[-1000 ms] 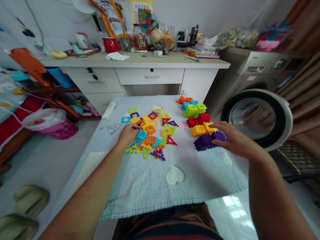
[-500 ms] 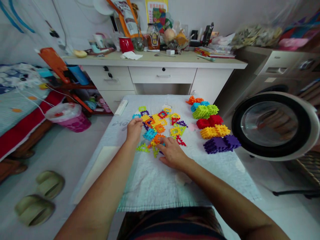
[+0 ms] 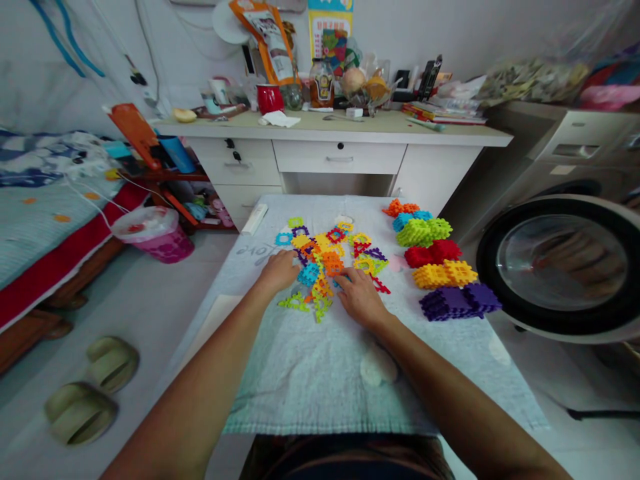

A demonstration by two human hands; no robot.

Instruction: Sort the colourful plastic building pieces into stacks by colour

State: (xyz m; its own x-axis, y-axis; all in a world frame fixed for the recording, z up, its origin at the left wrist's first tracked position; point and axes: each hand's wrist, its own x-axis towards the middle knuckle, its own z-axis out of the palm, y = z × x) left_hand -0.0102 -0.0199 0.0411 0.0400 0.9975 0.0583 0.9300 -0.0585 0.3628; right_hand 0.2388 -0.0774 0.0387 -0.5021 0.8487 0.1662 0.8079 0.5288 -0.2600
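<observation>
A loose heap of plastic interlocking building pieces in several colours lies on the cloth-covered table (image 3: 310,373). At the heap's left edge is my left hand (image 3: 281,272), fingers curled beside a purple piece (image 3: 302,258); whatever they hold is hidden. My right hand (image 3: 362,298) rests at the right side with its fingers apart, fingertips touching pieces near an orange square piece (image 3: 332,264). Between the hands lie a blue piece (image 3: 309,274) and yellow pieces (image 3: 321,287). Green triangular pieces (image 3: 295,303) lie closest to me.
Sorted stacks line the table's right side, from purple (image 3: 460,303) through yellow (image 3: 445,274) and red (image 3: 433,253) to green (image 3: 424,232). A white box-like object (image 3: 255,219) lies far left. Beyond stands a white desk (image 3: 340,153); a washing machine door (image 3: 563,267) hangs open at right.
The view has shifted, so everything sits lower and further right. My left hand has drawn slightly back toward me and its fingers are now less visible. My right fingers are still on the heap.
</observation>
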